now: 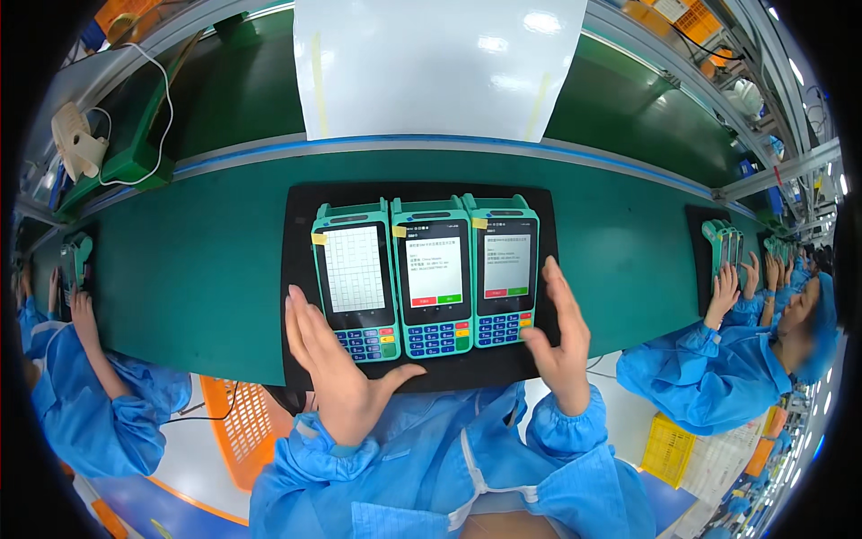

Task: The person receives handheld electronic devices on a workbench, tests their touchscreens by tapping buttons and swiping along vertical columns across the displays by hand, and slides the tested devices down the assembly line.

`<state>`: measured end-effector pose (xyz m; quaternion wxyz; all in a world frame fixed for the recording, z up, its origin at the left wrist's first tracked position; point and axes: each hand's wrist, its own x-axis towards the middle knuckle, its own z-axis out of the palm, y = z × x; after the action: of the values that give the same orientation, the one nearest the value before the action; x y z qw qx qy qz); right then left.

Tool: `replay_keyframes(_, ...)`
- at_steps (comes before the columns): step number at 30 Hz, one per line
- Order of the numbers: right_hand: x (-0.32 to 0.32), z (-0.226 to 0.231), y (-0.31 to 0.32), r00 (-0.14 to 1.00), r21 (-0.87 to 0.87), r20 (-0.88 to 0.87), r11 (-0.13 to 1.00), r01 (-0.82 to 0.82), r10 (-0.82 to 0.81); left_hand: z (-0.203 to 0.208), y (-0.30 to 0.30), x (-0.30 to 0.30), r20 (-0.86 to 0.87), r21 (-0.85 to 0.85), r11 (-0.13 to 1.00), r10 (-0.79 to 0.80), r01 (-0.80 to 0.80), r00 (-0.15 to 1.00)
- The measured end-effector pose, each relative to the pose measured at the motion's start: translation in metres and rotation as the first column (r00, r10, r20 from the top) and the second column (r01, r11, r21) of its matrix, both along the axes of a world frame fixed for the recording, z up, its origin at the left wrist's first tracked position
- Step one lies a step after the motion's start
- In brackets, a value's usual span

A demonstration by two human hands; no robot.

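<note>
Three green handheld payment terminals stand side by side in a row on a black mat (417, 375). The left terminal (356, 269) shows a grid on its lit screen. Text with a red and a green button appears on the middle terminal (434, 269) and the right terminal (505, 269). Each carries a small yellow tag at its upper left. My left hand (337, 368) is open beside the left terminal's lower corner, thumb stretched out below the keypads. My right hand (561, 337) is open along the right terminal's side, its thumb at the keypad corner. Whether either hand presses on them I cannot tell.
The green bench (197, 269) runs left and right, backed by a rail and a white sheet (431, 72). Co-workers in blue sit at both sides, with terminals (723, 242) before the right one. An orange basket (238, 431) stands below the bench; a cabled beige device (79, 144) is at far left.
</note>
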<state>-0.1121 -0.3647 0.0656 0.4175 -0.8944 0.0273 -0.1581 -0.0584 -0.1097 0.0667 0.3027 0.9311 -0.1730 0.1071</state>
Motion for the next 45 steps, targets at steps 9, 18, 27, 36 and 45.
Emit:
replay_keyframes(9,0.007,0.002,0.014,0.992,-0.155,0.098,0.984,0.091,-0.077,0.003,-0.044,-0.013,0.168,0.054,0.994,-0.101,0.093,0.981)
replay_keyframes(18,0.005,-0.004,0.012,0.987,-0.173,0.102,0.974,0.144,-0.128,0.003,-0.059,-0.008,0.199,0.098,0.993,-0.085,0.066,0.976)
replay_keyframes(27,0.005,0.003,0.013,0.99,-0.152,0.107,0.982,0.113,-0.097,0.004,-0.06,-0.006,0.195,0.136,0.99,-0.061,0.034,0.979)
replay_keyframes(36,0.043,0.028,0.019,0.997,-0.288,0.046,0.955,0.075,-0.064,0.036,-0.079,0.024,0.191,0.16,0.986,0.011,-0.042,0.982)
replay_keyframes(45,0.068,0.011,0.027,0.995,-0.345,0.053,0.933,0.099,-0.086,0.02,-0.102,0.045,0.164,0.121,0.991,0.037,-0.057,0.986)
